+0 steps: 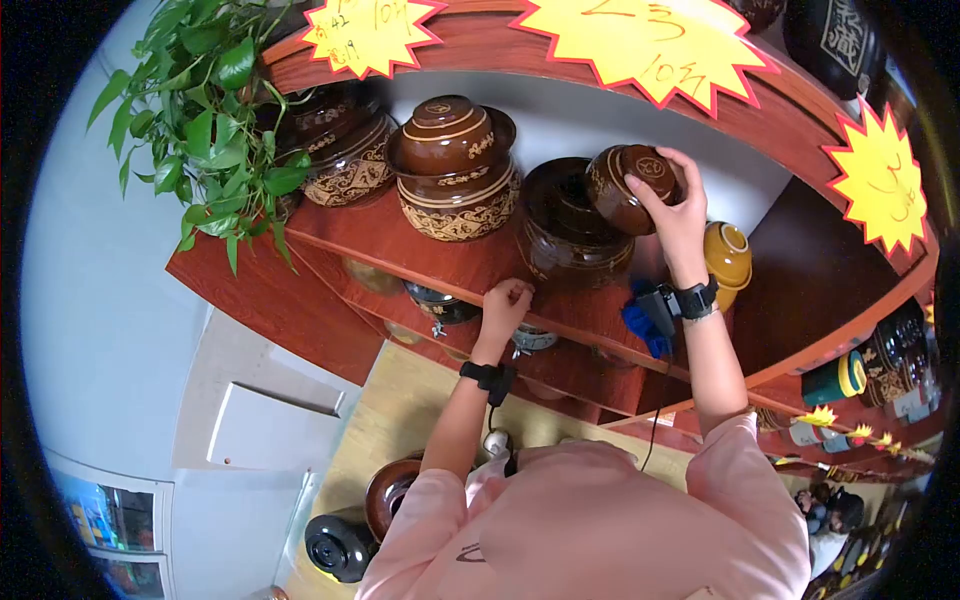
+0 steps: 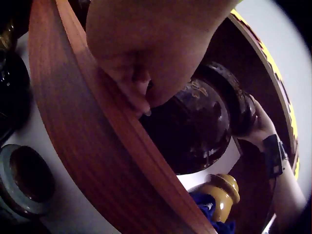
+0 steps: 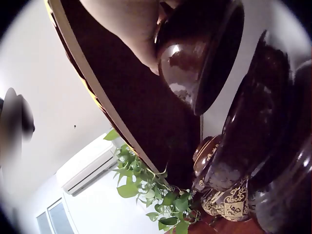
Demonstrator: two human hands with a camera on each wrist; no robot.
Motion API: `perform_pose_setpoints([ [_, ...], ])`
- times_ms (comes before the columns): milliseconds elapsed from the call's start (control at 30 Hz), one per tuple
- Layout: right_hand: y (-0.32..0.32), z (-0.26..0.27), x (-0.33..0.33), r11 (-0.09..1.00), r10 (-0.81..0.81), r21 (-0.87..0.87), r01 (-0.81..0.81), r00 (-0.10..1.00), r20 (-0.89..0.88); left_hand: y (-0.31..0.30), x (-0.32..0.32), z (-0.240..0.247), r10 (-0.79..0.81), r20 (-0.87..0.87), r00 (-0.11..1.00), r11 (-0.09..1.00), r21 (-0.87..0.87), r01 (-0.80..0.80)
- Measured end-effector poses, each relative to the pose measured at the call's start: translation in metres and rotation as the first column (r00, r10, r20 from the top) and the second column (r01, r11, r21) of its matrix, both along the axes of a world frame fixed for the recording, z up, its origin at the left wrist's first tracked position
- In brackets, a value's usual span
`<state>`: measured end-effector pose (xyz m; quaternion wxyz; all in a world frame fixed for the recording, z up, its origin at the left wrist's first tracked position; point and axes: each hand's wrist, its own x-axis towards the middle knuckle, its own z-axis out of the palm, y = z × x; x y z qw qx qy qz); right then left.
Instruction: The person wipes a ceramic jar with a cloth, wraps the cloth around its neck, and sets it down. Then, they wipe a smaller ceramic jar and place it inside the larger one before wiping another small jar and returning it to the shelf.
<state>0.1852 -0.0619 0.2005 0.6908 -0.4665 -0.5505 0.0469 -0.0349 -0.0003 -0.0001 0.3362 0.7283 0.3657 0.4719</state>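
Observation:
My right hand (image 1: 682, 215) grips a brown glazed bowl-shaped lid (image 1: 612, 190) by its base, thumb on one side and fingers on the other. The lid is tilted, overlapping the right rim of a dark brown jar (image 1: 575, 255) whose wide mouth is uncovered. Its dark hollow underside faces the jar in the right wrist view, where the lid (image 3: 183, 73) shows large. At the shelf's front edge, left of that jar, my left hand (image 1: 507, 305) rests with loosely curled fingers and nothing in them. The left wrist view shows those fingertips (image 2: 141, 105) right at the wooden edge.
Left of the jar stands a lidded brown jar (image 1: 458, 200) with tan patterns, then another patterned jar (image 1: 350, 165) behind a trailing plant (image 1: 215, 140). A mustard-yellow pot (image 1: 728, 260) and a blue cloth (image 1: 645, 320) are at right. Price stars (image 1: 650, 45) hang along the upper board.

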Motion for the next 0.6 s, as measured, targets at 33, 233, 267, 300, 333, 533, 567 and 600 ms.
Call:
perform_pose_setpoints([
  [33, 0.001, 0.0, -0.001, 1.0, 0.015, -0.002, -0.015, 1.0, -0.014, -0.001, -0.001, 0.003, -0.003, -0.022, 1.0, 0.999, -0.033, 0.003],
  [233, 0.011, -0.002, -0.012, 0.999, 0.046, -0.013, -0.046, 0.999, 0.011, 0.001, -0.002, -0.003, -0.016, 0.013, 1.0, 0.995, -0.097, 0.017],
  [267, 0.013, -0.003, -0.014, 0.998, 0.063, -0.016, -0.063, 0.998, 0.001, 0.001, 0.0, -0.006, -0.002, 0.047, 0.999, 0.998, -0.067, 0.005],
  [300, 0.015, -0.005, -0.015, 0.997, 0.08, -0.019, -0.08, 0.997, -0.008, 0.001, 0.001, -0.008, 0.012, 0.082, 0.997, 0.999, -0.037, -0.009],
  [333, 0.017, -0.006, -0.016, 0.996, 0.089, -0.023, -0.089, 0.996, -0.004, 0.001, 0.001, -0.011, 0.003, 0.095, 0.995, 0.998, -0.061, 0.002],
  [533, 0.03, -0.015, -0.02, 0.995, 0.092, -0.036, -0.09, 0.994, 0.055, 0.005, -0.001, -0.018, -0.032, 0.096, 0.995, 0.993, -0.106, 0.042],
  [567, 0.028, -0.016, -0.022, 0.994, 0.098, -0.048, -0.096, 0.994, 0.055, 0.0, -0.003, -0.009, -0.036, 0.077, 0.996, 0.99, -0.133, 0.046],
  [600, 0.028, -0.017, -0.024, 0.993, 0.104, -0.06, -0.101, 0.993, 0.054, -0.003, -0.004, -0.003, -0.04, 0.058, 0.997, 0.986, -0.16, 0.049],
])
